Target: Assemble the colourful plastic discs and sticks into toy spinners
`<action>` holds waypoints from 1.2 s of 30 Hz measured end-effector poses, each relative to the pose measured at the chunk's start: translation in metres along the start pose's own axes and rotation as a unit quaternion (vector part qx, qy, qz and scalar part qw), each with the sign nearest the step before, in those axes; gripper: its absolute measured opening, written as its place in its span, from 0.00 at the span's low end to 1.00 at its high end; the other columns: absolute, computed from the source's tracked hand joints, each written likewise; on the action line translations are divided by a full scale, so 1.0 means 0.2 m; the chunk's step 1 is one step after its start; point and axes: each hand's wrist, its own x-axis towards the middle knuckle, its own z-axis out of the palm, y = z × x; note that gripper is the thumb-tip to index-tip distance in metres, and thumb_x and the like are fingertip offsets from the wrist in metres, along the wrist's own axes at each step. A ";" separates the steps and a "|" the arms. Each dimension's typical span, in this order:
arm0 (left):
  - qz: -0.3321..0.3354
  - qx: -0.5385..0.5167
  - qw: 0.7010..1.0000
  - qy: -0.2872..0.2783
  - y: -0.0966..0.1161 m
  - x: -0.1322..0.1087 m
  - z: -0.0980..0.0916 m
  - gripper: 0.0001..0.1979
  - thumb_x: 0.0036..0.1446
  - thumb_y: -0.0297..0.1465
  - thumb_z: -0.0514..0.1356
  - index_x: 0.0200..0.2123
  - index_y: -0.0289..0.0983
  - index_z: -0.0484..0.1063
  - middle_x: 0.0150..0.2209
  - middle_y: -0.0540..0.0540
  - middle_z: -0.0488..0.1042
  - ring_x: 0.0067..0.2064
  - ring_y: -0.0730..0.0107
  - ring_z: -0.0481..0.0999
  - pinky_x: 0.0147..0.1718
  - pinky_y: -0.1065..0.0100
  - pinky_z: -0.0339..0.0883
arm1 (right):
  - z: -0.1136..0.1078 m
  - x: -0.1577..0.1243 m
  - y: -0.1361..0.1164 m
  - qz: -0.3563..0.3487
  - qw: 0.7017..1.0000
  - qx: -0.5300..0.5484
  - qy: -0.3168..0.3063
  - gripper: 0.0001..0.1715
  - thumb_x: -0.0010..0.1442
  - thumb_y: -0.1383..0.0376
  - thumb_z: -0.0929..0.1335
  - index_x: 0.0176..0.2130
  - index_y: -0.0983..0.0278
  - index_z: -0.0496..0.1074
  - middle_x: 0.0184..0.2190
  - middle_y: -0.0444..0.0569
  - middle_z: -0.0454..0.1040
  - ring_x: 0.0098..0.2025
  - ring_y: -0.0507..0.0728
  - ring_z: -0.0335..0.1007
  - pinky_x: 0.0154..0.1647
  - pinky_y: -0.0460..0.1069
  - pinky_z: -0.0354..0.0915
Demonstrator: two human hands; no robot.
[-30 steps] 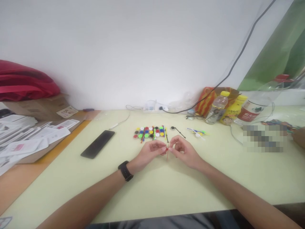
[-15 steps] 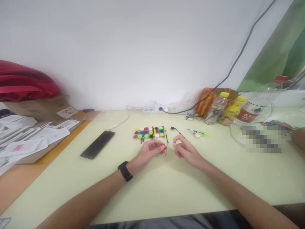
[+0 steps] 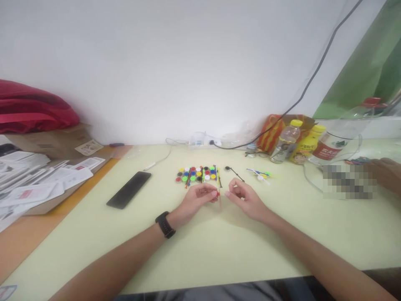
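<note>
My left hand (image 3: 200,198), with a black watch (image 3: 165,224) on its wrist, pinches a small red piece (image 3: 218,194) between thumb and fingertips; a thin reddish strip hangs down from it, blurred. Just to the right, my right hand (image 3: 246,200) has its fingers curled and thumb toward the red piece, not touching it. Whether anything small is between those fingers is too small to tell. Behind my hands lie rows of coloured discs (image 3: 193,173) with thin sticks across them. A black stick with a round end (image 3: 234,172) and a bundle of coloured sticks (image 3: 260,174) lie to the right.
A black phone (image 3: 129,190) lies left, beyond it a pile of papers (image 3: 31,179). At the back right stand bottles (image 3: 285,141) and a red-yellow bag (image 3: 271,131). Another person's hand (image 3: 387,175) is at the far right by coloured sticks (image 3: 359,161).
My right thumb has extended toward the red piece, and the fingers have shifted. The strip below my left hand has swung slightly right. The other person's hand has come further into view.
</note>
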 end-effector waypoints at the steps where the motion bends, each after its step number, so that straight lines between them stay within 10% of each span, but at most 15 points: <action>1: -0.001 -0.004 1.000 -0.002 0.00 0.00 0.00 0.14 0.59 0.38 0.70 0.42 0.34 0.79 0.39 0.42 0.79 0.40 0.65 0.78 0.44 0.64 0.71 | 0.00 0.00 0.00 -0.008 1.000 -0.004 0.011 0.16 0.68 0.55 0.68 0.36 0.60 0.60 0.23 0.37 0.58 0.24 0.50 0.52 0.25 0.46 0.52; 15: -0.026 -0.011 1.000 -0.014 0.01 0.00 0.01 0.13 0.58 0.38 0.71 0.42 0.35 0.79 0.40 0.43 0.79 0.42 0.65 0.77 0.45 0.64 0.71 | 0.02 0.00 -0.01 -0.039 0.998 -0.046 0.010 0.06 0.67 0.61 0.68 0.44 0.59 0.68 0.42 0.47 0.74 0.31 0.52 0.69 0.32 0.49 0.68; 22: -0.028 -0.019 0.999 -0.004 0.00 0.00 0.00 0.14 0.58 0.39 0.71 0.42 0.35 0.79 0.41 0.43 0.79 0.41 0.65 0.78 0.44 0.65 0.70 | 0.03 -0.03 0.00 -0.138 0.982 -0.087 0.094 0.21 0.69 0.62 0.65 0.60 0.55 0.60 0.62 0.56 0.63 0.43 0.55 0.72 0.40 0.52 0.71; 25: -0.040 -0.027 0.999 0.000 0.00 0.00 0.00 0.15 0.57 0.39 0.72 0.41 0.35 0.80 0.40 0.42 0.79 0.40 0.64 0.78 0.43 0.65 0.70 | 0.03 -0.03 0.00 -0.101 0.991 -0.074 0.047 0.17 0.72 0.58 0.63 0.58 0.57 0.59 0.44 0.51 0.73 0.34 0.54 0.69 0.34 0.50 0.68; 28: -0.048 -0.030 0.998 0.002 0.00 0.01 0.00 0.16 0.56 0.39 0.72 0.41 0.34 0.79 0.39 0.41 0.80 0.39 0.65 0.78 0.43 0.65 0.70 | 0.01 -0.02 0.02 0.004 0.999 -0.040 0.001 0.14 0.73 0.52 0.59 0.45 0.59 0.62 0.20 0.37 0.59 0.21 0.51 0.52 0.22 0.46 0.53; 36: -0.046 -0.035 0.998 0.001 0.02 0.00 0.01 0.16 0.55 0.40 0.72 0.41 0.34 0.80 0.39 0.42 0.80 0.39 0.64 0.79 0.43 0.64 0.70 | 0.02 0.00 0.00 -0.014 0.999 -0.028 -0.023 0.16 0.68 0.50 0.66 0.44 0.59 0.63 0.23 0.37 0.61 0.24 0.52 0.55 0.26 0.47 0.54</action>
